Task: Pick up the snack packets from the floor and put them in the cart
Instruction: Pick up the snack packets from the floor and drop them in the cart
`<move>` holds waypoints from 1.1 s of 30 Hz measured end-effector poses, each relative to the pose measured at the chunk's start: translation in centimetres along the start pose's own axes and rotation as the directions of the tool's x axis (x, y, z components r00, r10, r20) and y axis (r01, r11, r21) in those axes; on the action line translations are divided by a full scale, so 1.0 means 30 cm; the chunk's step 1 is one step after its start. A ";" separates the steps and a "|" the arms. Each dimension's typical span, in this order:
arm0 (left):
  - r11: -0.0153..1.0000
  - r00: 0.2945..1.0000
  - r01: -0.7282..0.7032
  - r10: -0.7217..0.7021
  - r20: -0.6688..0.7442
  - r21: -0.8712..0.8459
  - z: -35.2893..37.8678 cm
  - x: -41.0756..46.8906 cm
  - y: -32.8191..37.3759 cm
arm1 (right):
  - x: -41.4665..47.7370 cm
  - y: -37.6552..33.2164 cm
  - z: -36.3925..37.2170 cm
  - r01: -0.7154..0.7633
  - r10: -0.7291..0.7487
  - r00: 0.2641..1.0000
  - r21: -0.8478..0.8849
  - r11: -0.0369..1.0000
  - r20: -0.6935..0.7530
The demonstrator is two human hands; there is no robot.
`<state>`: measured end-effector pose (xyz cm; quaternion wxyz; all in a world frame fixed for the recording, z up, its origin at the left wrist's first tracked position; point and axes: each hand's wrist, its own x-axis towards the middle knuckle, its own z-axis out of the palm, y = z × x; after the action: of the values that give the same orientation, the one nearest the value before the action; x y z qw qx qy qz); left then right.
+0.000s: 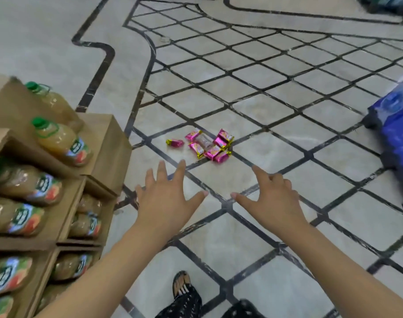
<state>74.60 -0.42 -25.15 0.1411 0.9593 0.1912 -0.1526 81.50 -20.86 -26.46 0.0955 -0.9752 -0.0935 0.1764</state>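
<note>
Several small pink and gold snack packets (208, 144) lie in a loose pile on the tiled floor, with one packet (175, 142) a little apart to the left. My left hand (166, 198) is stretched forward below the pile, fingers spread and holding nothing. My right hand (270, 196) reaches out beside it, forefinger and thumb extended, the other fingers loosely bent, also holding nothing. Both hands are short of the packets and touch none of them. No cart is in view.
Stacked cardboard boxes (104, 143) of juice bottles (60, 140) stand at the left. Blue plastic-wrapped packs (395, 125) sit on the floor at the right edge. My sandalled foot (182, 283) shows at the bottom. Pale floor tiles with dark lines stretch beyond the pile.
</note>
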 end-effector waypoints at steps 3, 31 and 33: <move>0.999 0.999 -0.022 0.021 0.030 0.032 -0.022 0.190 0.039 | 0.149 0.004 -0.030 -0.042 0.042 0.999 0.033 0.999 0.000; 0.980 0.986 0.152 -0.159 0.051 0.125 0.646 2.043 0.157 | 2.016 0.295 0.484 -0.119 0.131 0.985 -0.109 0.987 0.111; 0.978 0.985 0.162 -0.168 0.044 0.129 0.794 2.181 0.126 | 2.139 0.319 0.642 -0.159 0.168 0.980 -0.089 0.983 0.106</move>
<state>128.06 9.55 -68.79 0.0729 0.9426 0.2563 -0.2014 135.02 -13.25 -67.20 0.0359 -0.9711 -0.0253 0.2345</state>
